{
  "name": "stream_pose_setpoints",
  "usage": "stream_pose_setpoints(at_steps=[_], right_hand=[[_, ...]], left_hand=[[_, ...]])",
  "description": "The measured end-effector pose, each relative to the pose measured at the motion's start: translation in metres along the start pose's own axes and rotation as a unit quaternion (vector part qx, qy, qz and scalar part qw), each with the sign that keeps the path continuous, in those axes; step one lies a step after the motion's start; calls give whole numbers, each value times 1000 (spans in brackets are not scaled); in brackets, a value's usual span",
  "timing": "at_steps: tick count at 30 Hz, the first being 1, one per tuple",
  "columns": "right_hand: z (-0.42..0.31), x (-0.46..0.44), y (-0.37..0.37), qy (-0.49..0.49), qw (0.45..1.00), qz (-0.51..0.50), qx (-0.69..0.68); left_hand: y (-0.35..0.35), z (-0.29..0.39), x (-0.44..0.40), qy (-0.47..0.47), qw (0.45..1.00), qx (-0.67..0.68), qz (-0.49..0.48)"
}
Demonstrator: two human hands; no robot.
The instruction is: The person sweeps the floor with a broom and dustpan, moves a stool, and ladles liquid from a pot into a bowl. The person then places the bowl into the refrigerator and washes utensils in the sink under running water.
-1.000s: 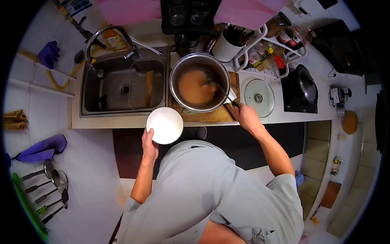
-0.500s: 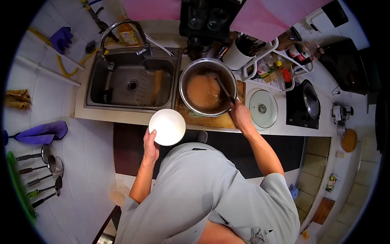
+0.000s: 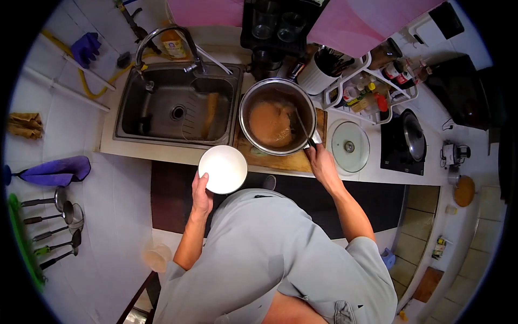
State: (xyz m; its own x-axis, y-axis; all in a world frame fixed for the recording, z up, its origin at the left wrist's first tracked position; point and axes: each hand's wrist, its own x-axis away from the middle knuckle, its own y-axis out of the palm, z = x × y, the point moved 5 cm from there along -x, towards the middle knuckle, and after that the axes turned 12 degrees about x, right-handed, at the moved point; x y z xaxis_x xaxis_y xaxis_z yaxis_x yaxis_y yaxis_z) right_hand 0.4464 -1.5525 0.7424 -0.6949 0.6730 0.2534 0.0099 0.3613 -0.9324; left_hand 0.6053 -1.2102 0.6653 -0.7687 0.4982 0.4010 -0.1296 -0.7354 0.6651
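My left hand (image 3: 202, 195) grips a white bowl (image 3: 223, 169) by its left rim, just in front of the counter edge. The bowl's inside looks plain white. My right hand (image 3: 322, 162) is closed on the handle of a ladle (image 3: 303, 125), whose lower end is sunk in brownish liquid (image 3: 270, 123). That liquid lies in a large metal pot (image 3: 246, 136), which stands on a wooden cutting board (image 3: 286, 162). The ladle's scoop is hidden by the liquid.
Left of the pot is a sink (image 3: 162, 105) with a faucet (image 3: 186, 33). A glass lid (image 3: 349, 146) lies to its right, then a covered pan (image 3: 413, 135) on a black cooktop. Behind stand a utensil holder (image 3: 314, 79) and a bottle rack (image 3: 372, 116).
The view has shifted, so the counter appears farther right. The ladle has moved within the pot, its handle now at a different slant. My left hand still holds the bowl.
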Motion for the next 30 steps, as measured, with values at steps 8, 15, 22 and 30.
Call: stream_pose_setpoints(at_steps=[8,15,22,30], right_hand=[[-41,-22,51,-61,996,64,-7],[-13,28,23,-176,977,76,89],[23,-4,12,-16,998,-1,-65],[27,-37,10,25,998,-63,5]], left_hand=[[0,6,3,2,1000,-10,-13],[-10,5,-1,0,999,-30,-15],[-2,0,-9,-12,1000,-16,-21],[30,-1,-27,-21,998,-40,-48]])
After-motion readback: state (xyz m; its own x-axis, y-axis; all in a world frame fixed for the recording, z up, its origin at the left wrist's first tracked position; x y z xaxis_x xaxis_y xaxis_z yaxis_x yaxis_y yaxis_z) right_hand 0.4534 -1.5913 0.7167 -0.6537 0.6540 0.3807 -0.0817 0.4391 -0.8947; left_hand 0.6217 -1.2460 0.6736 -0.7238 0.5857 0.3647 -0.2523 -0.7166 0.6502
